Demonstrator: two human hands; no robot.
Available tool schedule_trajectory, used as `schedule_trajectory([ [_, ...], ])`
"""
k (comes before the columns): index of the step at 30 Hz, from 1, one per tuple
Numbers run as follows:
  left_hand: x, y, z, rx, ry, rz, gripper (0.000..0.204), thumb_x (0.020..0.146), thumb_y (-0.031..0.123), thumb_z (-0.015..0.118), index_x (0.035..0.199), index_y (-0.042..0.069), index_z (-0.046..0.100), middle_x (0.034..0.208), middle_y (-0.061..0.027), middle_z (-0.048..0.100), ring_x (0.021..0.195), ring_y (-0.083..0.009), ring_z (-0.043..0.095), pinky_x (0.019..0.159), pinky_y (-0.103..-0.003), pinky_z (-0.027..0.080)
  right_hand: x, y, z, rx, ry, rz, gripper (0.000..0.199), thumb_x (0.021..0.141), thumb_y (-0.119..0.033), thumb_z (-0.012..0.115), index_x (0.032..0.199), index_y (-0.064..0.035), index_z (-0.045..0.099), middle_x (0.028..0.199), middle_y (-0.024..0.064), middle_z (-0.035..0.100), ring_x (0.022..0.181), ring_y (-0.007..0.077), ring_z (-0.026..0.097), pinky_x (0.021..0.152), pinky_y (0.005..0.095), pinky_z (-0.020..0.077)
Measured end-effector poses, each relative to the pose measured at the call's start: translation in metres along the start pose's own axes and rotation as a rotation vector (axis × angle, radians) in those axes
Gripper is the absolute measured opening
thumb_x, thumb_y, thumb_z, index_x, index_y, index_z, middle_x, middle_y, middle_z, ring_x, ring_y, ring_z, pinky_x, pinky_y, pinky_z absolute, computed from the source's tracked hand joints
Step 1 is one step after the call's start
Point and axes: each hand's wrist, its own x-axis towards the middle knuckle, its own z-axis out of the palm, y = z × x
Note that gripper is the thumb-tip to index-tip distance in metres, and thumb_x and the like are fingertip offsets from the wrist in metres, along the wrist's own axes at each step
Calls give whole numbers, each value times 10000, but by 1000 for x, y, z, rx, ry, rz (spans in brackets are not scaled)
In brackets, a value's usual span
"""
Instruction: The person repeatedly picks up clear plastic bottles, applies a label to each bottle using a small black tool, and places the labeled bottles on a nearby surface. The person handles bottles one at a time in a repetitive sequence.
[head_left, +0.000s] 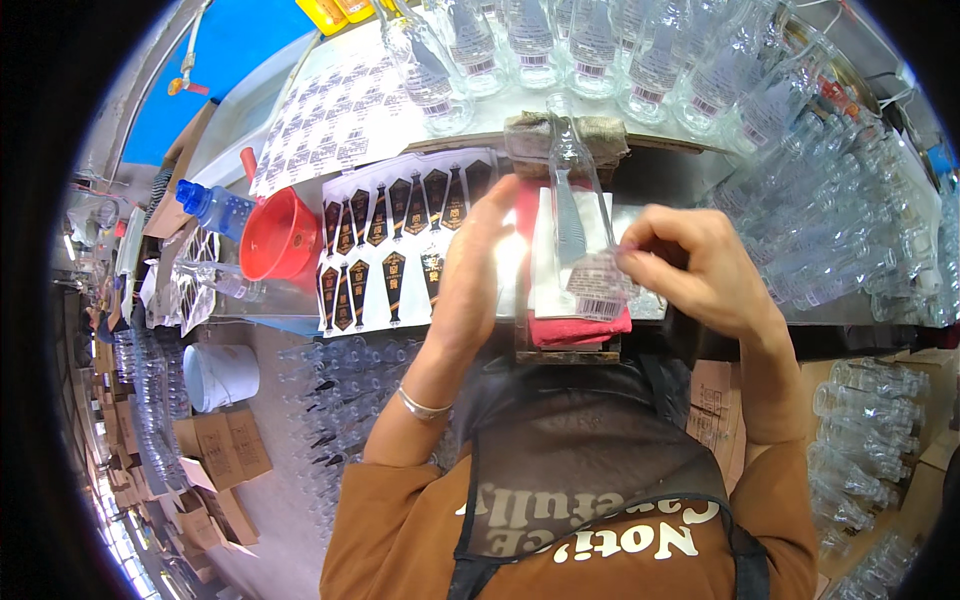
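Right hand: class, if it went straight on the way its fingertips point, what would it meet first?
Most likely the clear bottle just left of the right hand, near its base. The fingertips seem to pinch the printed label's edge there, though depth is unclear.

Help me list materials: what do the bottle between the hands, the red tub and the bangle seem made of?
Bottle: clear, glossy, probably glass, judging by its bright highlights; clear plastic is possible.
Red tub: likely smooth plastic, from its bright, even colour.
Bangle: apparently polished metal, given its silvery shine.
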Motion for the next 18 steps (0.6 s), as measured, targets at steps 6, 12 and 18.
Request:
schedule_trajectory([
  [6, 28, -43, 13, 377, 56, 139, 855, 847, 231, 794, 1501, -73, 335, 1506, -227, 421, 1411, -289, 405, 1156, -369, 334, 58, 57, 2, -19, -75, 7, 302, 839, -254, 651, 889, 42, 677, 742, 146, 679, 680, 216, 653, 666, 352, 511],
  [12, 26, -62, 24, 471, 101, 232, 877, 849, 242, 792, 1494, -106, 310, 1508, -270, 412, 1410, -330, 409, 1155, -387, 336, 75, 78, -1, -61, 73, 40, 204, 892, -170, 702, 894, 23, 637, 751, 6, 626, 685, 54, 541, 612, 238, 445],
  [18, 12, -58, 33, 441, 18, 117, 669, 1047, 283, 484, 1533, -98, 224, 1595, -268, 283, 1483, -311, 301, 1193, -361, 253, 27, 113, 29, 321, 107, 190, 342, 1014, -296, 585, 1169, -2, 664, 958, 29, 680, 720, 60, 596, 634, 230, 480],
])
